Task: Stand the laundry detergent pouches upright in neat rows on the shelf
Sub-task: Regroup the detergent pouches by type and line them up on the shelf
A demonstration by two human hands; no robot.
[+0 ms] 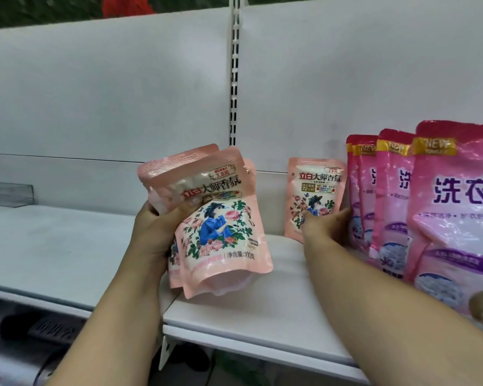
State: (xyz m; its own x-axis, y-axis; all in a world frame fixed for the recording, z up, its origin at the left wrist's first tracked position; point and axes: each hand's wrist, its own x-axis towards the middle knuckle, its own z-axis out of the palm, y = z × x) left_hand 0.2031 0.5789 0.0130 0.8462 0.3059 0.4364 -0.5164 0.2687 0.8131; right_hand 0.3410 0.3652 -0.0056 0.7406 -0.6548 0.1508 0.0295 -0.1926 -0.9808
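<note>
Pink pouches (221,218) fill the gripping left hand (162,227); right hand (325,221) pinches one upright pouch (314,190).

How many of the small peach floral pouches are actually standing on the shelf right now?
1: a pouch stands at the shelf back, steadied by the right hand. The left hand holds a bunch.

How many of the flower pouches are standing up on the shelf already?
Just one so far. A single small flower pouch stands upright at the back of the shelf, next to the big pink bags, and the right hand is holding it in place. The left hand grips a bunch of pouches, at least three, waiting their turn. So the row has barely started.
</note>
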